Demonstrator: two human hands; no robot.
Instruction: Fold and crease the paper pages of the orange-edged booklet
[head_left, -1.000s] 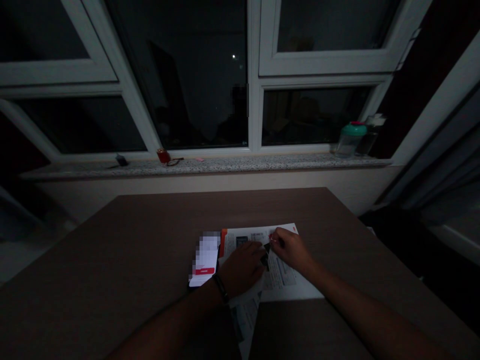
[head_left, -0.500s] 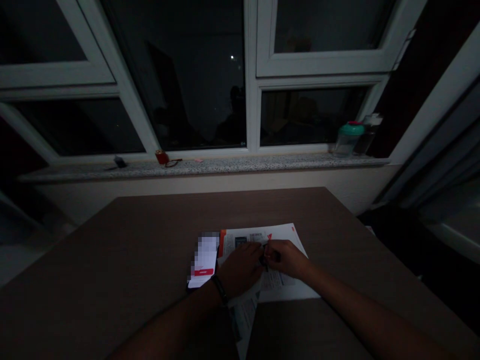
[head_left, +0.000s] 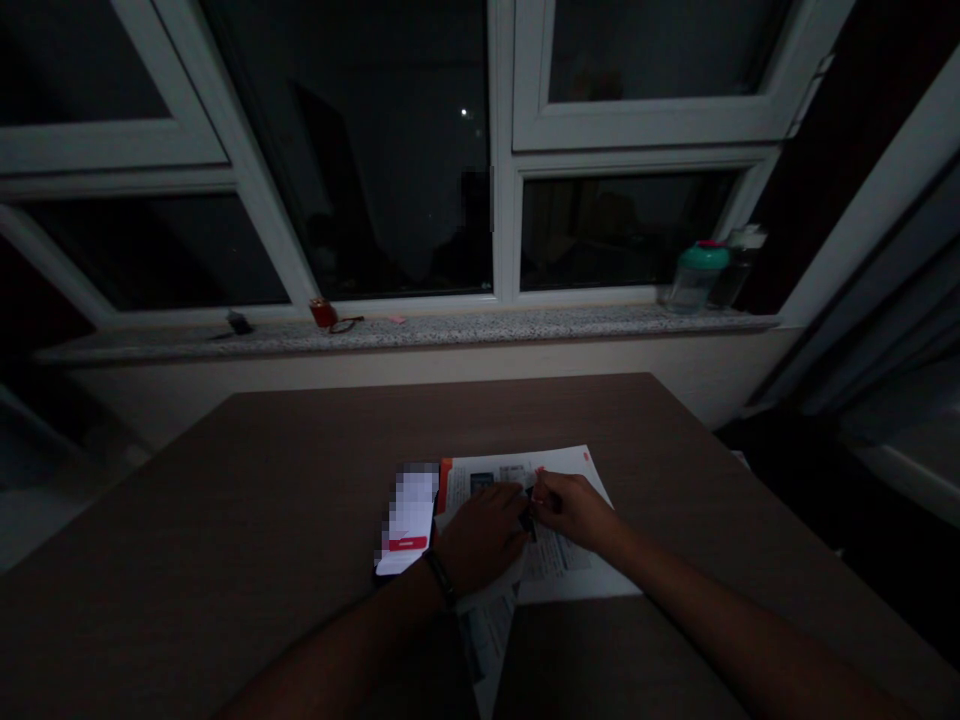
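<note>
The left hand (head_left: 480, 540) lies palm down, angled rightward; the right hand (head_left: 574, 510) reaches in from the right; its fingers (head_left: 541, 490) curl just beside the left hand.

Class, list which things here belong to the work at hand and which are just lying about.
At work: left hand, right hand, printed paper, small dark object between them.
Lying about: lit phone, and on the windowsill a green-lidded bottle and small red object.

At 5 o'clock, a white leaflet (head_left: 574, 580) with an orange edge strip (head_left: 445, 487); at 12 o'clock, a speckled grey sill (head_left: 420, 328); at 2 o'clock, a teal bottle cap (head_left: 701, 256).
</note>
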